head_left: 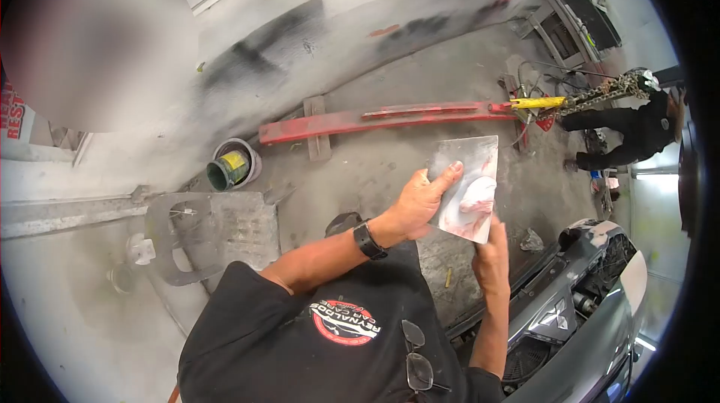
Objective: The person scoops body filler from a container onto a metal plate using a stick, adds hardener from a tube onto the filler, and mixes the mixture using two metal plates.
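Note:
A thin, pale rectangular mixing board (450, 154) is in my left hand (421, 204), thumb pressed on its face and the other fingers underneath. A mound of white paste (480, 194) with pinkish-red streaks lies toward the board's right side, and reddish smears mark its edges. Close to the lower right edge of the board is my right hand (491, 249), its fingers curled. The board and the hand's angle hide what it grips, if anything. A black watch (369, 241) circles my left wrist.
Down on the right is a dark car front (555, 320) with its headlight area exposed. A long red beam (420, 118) lies across the floor ahead. Buckets (234, 166) and a dusty plastic chair (217, 230) are at left. Another person (637, 125) stands far right.

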Tool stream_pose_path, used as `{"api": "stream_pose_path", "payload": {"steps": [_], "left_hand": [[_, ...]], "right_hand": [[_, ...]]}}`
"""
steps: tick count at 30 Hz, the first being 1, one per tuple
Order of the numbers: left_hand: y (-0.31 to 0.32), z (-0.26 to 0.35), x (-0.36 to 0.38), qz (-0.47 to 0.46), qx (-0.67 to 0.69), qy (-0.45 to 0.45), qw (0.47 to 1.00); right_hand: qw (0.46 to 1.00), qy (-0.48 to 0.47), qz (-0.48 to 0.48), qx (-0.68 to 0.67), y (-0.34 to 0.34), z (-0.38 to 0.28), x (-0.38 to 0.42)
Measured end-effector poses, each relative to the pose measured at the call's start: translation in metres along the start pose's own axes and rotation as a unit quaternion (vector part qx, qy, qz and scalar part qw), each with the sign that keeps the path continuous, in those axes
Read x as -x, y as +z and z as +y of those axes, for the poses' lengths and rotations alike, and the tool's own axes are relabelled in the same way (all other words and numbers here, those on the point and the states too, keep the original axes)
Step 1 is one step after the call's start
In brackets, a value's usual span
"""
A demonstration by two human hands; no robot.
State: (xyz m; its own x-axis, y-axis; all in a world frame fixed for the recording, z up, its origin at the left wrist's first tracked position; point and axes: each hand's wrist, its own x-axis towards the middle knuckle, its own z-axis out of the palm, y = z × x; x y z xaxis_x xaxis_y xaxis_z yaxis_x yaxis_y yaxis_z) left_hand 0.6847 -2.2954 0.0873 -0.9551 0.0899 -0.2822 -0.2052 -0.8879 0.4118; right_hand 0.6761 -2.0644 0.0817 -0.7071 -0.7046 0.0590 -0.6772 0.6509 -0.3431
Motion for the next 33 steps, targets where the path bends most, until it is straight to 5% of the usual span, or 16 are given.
{"api": "stream_pose_path", "payload": {"steps": [1, 5, 8, 12, 15, 19, 25, 33], "left_hand": [[-0.001, 0.007, 0.004, 0.006, 0.002, 0.008, 1.000], [-0.022, -0.003, 0.007, 0.032, -0.011, -0.037, 0.999], [-0.041, -0.031, 0.013, 0.066, -0.033, -0.063, 0.995], [-0.070, 0.003, 0.031, 0.107, -0.117, -0.062, 0.985], [-0.099, 0.032, 0.024, 0.123, -0.013, -0.131, 0.984], [-0.146, 0.032, 0.006, 0.103, -0.022, -0.069, 0.992], [-0.121, 0.032, -0.015, 0.101, -0.082, -0.033, 0.991], [-0.090, 0.026, -0.013, 0.076, -0.055, -0.018, 0.995]], "right_hand": [[0.999, 0.009, -0.042, 0.028, 0.008, 0.005, 0.009], [0.942, 0.195, 0.097, -0.256, 0.002, 0.024, 0.005], [0.910, 0.264, 0.129, -0.292, 0.016, 0.054, 0.019], [0.917, 0.259, 0.144, -0.266, 0.042, 0.045, 0.011], [0.910, 0.324, 0.104, -0.235, 0.045, 0.023, -0.005], [0.922, 0.282, 0.147, -0.219, 0.071, 0.029, -0.006], [0.884, 0.368, 0.153, -0.245, 0.064, 0.031, 0.020], [0.888, 0.328, 0.202, -0.251, 0.070, 0.036, 0.049]]}}
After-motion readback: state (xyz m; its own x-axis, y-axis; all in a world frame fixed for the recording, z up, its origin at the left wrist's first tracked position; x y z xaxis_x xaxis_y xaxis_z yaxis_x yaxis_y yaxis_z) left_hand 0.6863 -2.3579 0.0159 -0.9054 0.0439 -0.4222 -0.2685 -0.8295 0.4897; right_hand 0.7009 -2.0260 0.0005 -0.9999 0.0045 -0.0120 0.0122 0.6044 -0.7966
